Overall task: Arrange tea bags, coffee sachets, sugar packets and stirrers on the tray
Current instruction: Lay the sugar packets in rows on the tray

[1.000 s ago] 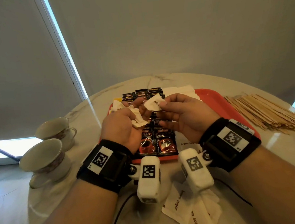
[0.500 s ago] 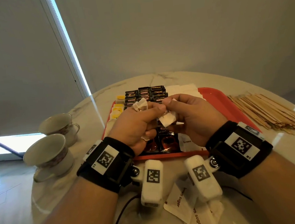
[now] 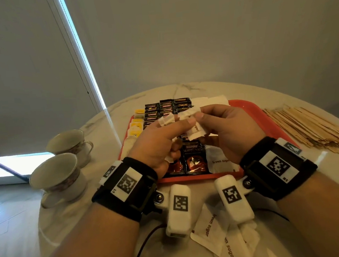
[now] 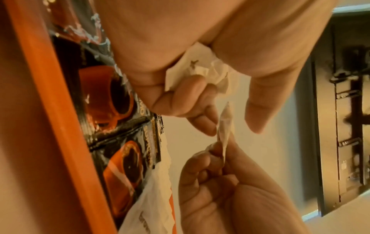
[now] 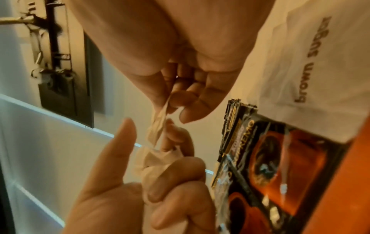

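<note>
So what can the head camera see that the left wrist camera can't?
Only the head view shows the two teacups, the stirrers, the tea bags and loose sugar packets on the table.

Only the left wrist view shows the crumpled packet inside the left hand.

Both show the right hand, coffee sachets and red tray.

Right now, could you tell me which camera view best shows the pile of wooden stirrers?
The head view: the wooden stirrers lie in a loose pile on the table, right of the red tray. Neither wrist view shows them; both are filled with the hands, sugar packets and coffee sachets.
</note>
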`<state>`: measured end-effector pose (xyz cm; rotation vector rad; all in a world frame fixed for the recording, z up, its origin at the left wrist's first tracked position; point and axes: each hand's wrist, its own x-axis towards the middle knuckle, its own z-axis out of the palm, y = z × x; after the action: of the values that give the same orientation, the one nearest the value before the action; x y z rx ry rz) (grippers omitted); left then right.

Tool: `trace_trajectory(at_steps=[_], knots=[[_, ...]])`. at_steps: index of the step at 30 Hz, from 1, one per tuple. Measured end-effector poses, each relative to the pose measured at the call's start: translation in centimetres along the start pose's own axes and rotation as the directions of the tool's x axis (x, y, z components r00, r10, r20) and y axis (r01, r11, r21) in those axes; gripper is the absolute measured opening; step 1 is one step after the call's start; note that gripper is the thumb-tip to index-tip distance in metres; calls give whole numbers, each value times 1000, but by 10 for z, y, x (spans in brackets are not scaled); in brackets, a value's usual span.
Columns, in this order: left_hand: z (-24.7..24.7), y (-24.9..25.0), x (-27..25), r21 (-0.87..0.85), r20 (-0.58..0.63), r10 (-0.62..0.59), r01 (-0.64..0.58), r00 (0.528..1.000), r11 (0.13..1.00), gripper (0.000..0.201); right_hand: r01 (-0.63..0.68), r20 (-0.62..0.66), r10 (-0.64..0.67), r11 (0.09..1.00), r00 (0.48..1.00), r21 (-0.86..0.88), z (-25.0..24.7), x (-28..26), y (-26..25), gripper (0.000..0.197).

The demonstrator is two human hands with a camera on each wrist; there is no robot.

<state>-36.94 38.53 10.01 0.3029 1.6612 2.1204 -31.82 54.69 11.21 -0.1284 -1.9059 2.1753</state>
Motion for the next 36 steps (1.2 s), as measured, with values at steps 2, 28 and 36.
trace_trajectory(at_steps=[2,28,36], knots=[[1,-1,0,39,-28,42,-41,999,998,19,26,-3,-26,998,1000,-49,1,-1,0,13],[4,1,5,-179,-82,-123,107,989,978,3,-478,-433,324,821,841,-312,-89,-25,-13,14],[-1,1,7,-218,-79,-149,129,986,967,5,-497,-425,313,746,849,-444,-87,-23,-10,10]])
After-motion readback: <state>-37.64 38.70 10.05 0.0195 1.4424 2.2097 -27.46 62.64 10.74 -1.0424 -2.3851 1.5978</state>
